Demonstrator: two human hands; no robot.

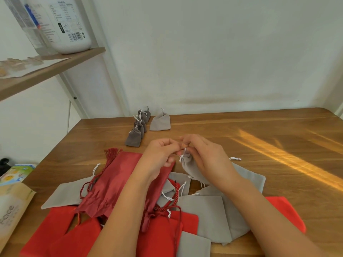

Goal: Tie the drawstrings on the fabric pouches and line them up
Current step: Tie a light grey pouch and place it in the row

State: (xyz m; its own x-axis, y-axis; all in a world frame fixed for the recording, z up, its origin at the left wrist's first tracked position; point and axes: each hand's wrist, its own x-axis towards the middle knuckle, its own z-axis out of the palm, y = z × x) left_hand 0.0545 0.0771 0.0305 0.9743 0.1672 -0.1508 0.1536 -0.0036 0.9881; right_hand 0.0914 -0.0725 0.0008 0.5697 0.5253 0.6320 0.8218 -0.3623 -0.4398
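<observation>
Left hand (159, 154) and right hand (207, 156) each pinch the white drawstring (182, 154) at the gathered neck of a small light grey pouch (187, 165), fingers curled around the cord, just above a wooden table (259, 130). Beneath the wrists lies a loose heap of flat red and grey pouches (111, 182). Near the far edge, several cinched dark grey pouches (138, 128) stand in a row, with a cinched pale grey pouch (160, 121) just beside them.
</observation>
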